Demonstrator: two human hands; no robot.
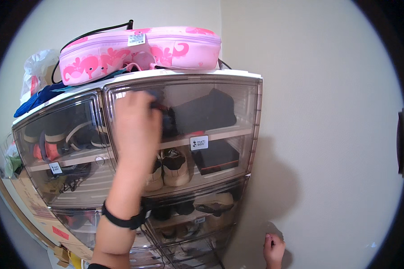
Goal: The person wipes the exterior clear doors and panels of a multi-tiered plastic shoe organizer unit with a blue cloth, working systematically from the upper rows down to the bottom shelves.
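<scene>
My left hand (pixel 136 124), with a black band on the wrist, is in front of the upper right transparent door (pixel 215 84) of a plastic shoe cabinet. Its fingers are blurred near the door's upper left part; whether they touch it or hold something is unclear. Behind the door are a dark bag-like item (pixel 205 112), beige and black shoes (pixel 175 168) and a black box (pixel 217 156). My right hand (pixel 274 248) is low at the right by the wall, its fingers curled; whether anything is in it cannot be told.
A pink patterned zip case (pixel 188 48) lies on the cabinet top, with blue fabric (pixel 40 99) and a plastic bag (pixel 42 67) to its left. More shoes (pixel 55 131) show behind the left door. Cardboard boxes (pixel 37 201) stand at the left. The wall (pixel 323 117) adjoins the cabinet's right.
</scene>
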